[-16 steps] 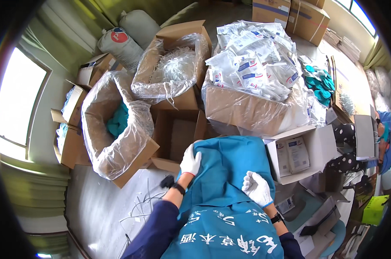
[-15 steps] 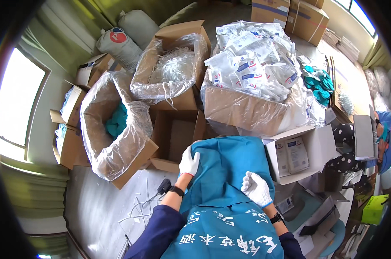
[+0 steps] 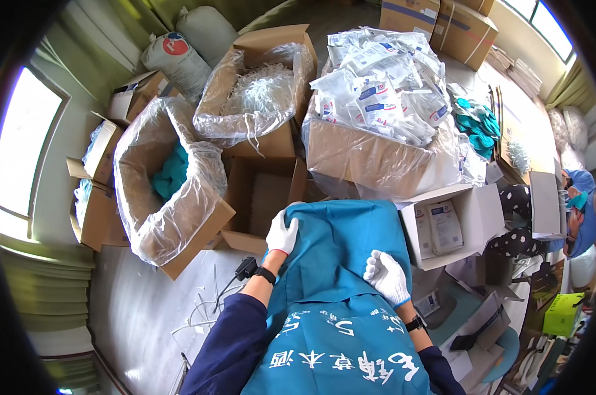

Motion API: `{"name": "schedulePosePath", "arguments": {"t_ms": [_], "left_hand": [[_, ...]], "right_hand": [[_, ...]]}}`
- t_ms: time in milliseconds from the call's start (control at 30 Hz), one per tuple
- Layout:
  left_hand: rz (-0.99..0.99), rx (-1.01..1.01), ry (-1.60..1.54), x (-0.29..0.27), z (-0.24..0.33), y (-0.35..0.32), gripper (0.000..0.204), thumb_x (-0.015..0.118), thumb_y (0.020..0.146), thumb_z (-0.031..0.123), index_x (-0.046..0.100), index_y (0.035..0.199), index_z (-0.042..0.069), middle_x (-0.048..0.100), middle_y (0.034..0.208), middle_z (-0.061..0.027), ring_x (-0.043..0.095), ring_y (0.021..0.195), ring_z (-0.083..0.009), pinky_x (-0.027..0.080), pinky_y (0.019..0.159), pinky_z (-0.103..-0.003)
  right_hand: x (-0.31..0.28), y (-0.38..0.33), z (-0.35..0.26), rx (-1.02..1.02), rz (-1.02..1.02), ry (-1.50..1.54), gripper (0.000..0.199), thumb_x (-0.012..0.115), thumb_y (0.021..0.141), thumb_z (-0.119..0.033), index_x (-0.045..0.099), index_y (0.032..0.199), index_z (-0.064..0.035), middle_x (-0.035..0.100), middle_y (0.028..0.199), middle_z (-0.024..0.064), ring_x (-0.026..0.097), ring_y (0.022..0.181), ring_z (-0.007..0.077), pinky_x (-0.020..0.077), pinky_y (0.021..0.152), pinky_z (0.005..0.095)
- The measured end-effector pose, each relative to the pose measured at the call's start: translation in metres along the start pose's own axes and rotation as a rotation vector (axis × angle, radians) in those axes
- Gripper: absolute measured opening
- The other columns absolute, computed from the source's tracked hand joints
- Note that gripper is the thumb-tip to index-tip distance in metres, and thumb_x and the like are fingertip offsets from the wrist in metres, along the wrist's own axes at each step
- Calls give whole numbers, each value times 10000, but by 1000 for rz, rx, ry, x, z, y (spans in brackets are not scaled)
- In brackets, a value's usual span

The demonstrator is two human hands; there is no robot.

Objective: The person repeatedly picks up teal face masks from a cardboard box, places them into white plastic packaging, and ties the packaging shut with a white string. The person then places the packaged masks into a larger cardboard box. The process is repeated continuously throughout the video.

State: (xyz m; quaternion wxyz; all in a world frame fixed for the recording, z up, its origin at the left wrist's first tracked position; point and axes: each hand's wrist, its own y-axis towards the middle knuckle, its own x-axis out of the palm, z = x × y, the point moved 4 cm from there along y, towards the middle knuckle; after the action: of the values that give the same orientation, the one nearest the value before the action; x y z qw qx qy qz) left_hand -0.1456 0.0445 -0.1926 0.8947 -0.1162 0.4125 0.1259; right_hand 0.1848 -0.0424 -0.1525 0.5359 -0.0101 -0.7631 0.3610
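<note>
Both my hands wear white knit gloves and rest on the teal apron (image 3: 341, 243) spread over my lap. My left hand (image 3: 282, 235) lies on the apron's left edge, thumb apart from the fingers, holding nothing. On the right thigh, my right hand (image 3: 387, 276) is loosely curled, with nothing visible in it. Close by that hand is an open white carton (image 3: 453, 227) with flat white printed packets (image 3: 445, 225) inside. Beyond my left hand sits an open brown box (image 3: 262, 191), and to its left a plastic-lined carton (image 3: 146, 210) holding teal cloth-like items (image 3: 171, 172).
A big plastic-lined carton (image 3: 370, 151) ahead is heaped with white packets (image 3: 383, 85). Beside it stands a carton of shredded clear-white material (image 3: 262, 92). Teal items (image 3: 476, 125) lie to its right. Cables (image 3: 202, 309) trail over the floor at left. Another person (image 3: 578, 210) is at far right.
The whole scene has shifted slightly up and left in the picture. My hands keep their places on the apron and their poses look the same.
</note>
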Motion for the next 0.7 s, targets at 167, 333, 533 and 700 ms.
{"name": "schedulePosePath", "arguments": {"t_ms": [167, 333, 533, 700], "left_hand": [[6, 7, -8, -1, -1, -1, 619, 563, 944, 492, 524, 1389, 63, 578, 1362, -211, 566, 1248, -377, 454, 1048, -429], [6, -13, -19, -5, -7, -5, 607, 551, 941, 492, 557, 1360, 52, 588, 1347, -219, 562, 1249, -382, 445, 1058, -428], [-12, -16, -16, 6, -8, -9, 573, 546, 951, 467, 571, 1342, 48, 606, 1317, -217, 572, 1229, -379, 447, 1044, -443], [86, 57, -47, -4, -23, -19, 501, 536, 971, 419, 617, 1275, 28, 645, 1247, -222, 613, 1159, -393, 472, 1001, -434]], "right_hand": [[5, -5, 3, -18, 10, -98, 235, 609, 989, -193, 606, 1115, 5, 625, 919, 117, 591, 768, 221, 518, 708, 354], [10, -13, 8, -39, 25, -143, 213, 607, 986, -175, 581, 1090, 10, 585, 898, 96, 570, 755, 197, 487, 658, 329], [11, -32, 9, -93, 64, -226, 272, 597, 1002, -198, 592, 1141, 36, 625, 924, 123, 589, 752, 199, 497, 658, 313], [16, -43, 14, -90, -27, -278, 263, 598, 1003, -193, 611, 1144, 28, 650, 938, 119, 625, 770, 208, 514, 673, 295]]}}
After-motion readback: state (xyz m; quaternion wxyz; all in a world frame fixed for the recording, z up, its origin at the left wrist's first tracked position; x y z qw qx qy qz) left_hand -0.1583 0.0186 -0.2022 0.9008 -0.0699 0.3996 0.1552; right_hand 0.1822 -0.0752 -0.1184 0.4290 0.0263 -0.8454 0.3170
